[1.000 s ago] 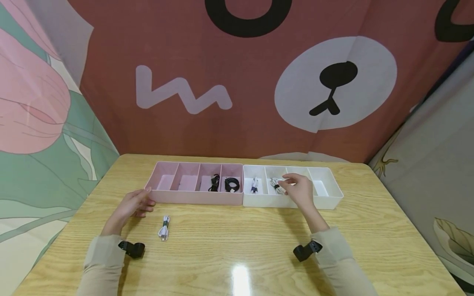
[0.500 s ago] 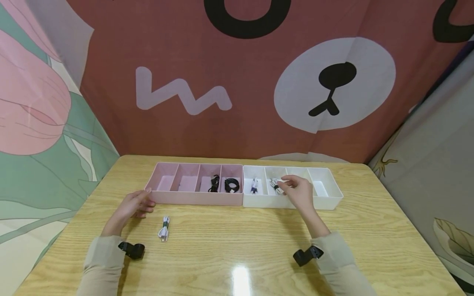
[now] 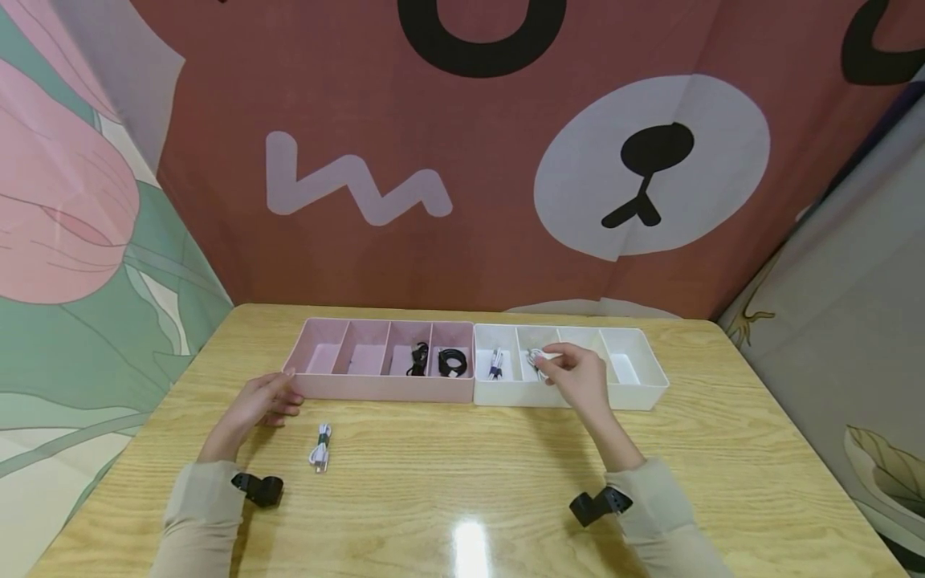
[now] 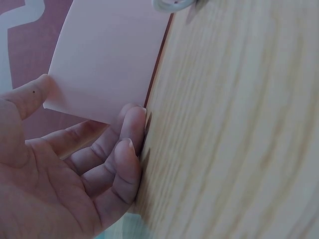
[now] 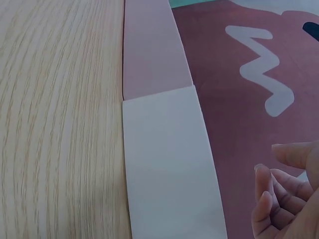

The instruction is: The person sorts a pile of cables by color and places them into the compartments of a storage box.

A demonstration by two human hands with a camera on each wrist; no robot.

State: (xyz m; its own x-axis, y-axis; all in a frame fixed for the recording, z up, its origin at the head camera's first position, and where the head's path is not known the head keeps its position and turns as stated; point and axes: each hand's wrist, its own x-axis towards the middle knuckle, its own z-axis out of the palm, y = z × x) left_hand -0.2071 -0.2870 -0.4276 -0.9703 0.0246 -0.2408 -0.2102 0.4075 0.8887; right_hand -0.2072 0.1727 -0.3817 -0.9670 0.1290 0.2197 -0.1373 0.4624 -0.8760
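Note:
In the head view my left hand (image 3: pixel 260 401) is at the near left corner of a pink divided organizer box (image 3: pixel 383 389). The left wrist view shows the thumb on the rim and curled fingers against the box's end, close to the tabletop. My right hand (image 3: pixel 581 376) hovers over the second compartment of a white divided organizer box (image 3: pixel 520 393), partly covering a coiled white cable (image 3: pixel 533 357). No object shows between its loosely bent, parted fingers (image 5: pixel 262 179) in the right wrist view. A bundled white cable (image 3: pixel 495 364) lies in the first white compartment.
Two black cables, one bundled (image 3: pixel 418 359) and one coiled (image 3: pixel 452 363), lie in the pink box's two right compartments. A tied white cable (image 3: pixel 320 448) rests on the wooden table (image 3: pixel 405 482) near the left hand. A patterned cloth (image 3: pixel 491 257) hangs behind the boxes.
My right hand has shifted slightly left, covering more of the coiled white cable. My left hand stays at the pink box's corner.

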